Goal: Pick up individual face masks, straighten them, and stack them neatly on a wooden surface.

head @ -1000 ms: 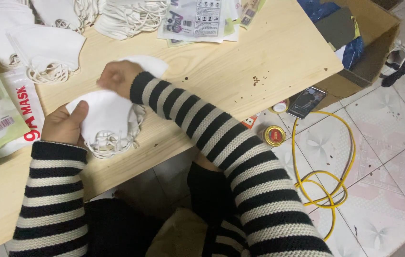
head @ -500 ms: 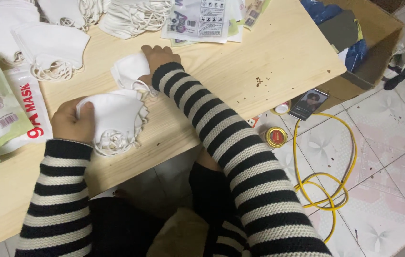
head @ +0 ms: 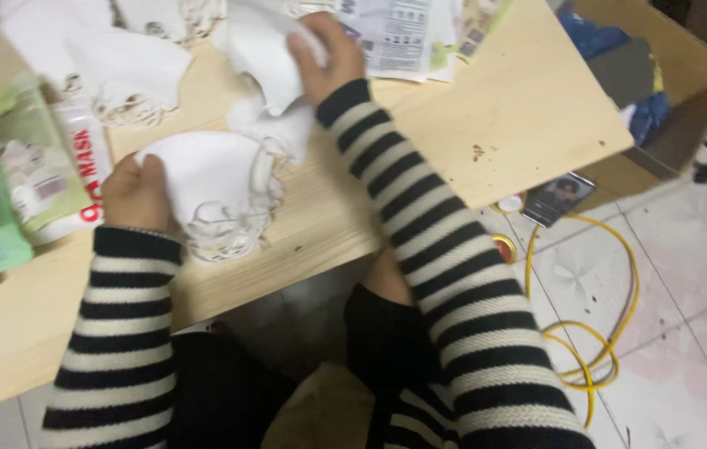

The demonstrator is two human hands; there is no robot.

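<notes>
On a pale wooden table (head: 519, 125), the person's left hand (head: 133, 193) is closed on the edge of a stack of white face masks (head: 212, 187), thumb on top, pinning it near the table's front edge. Looped elastic ear cords spill from the stack's right and lower sides. Farther up the table, the right hand (head: 324, 54) is closed around a single white mask (head: 266, 50), lifting it from a heap of loose masks at the table's far edge; the picture is blurred here. Both arms wear black-and-white striped sleeves. Left of the left hand lie green and white mask packets (head: 12, 175), touching one another. Printed paper leaflets (head: 403, 33) lie just right of the right hand. Beyond the table's right corner, a phone (head: 559, 198) lies on the tiled floor, a yellow cable (head: 603, 333) coils near it, and an open cardboard box (head: 677, 75) holds dark items.
</notes>
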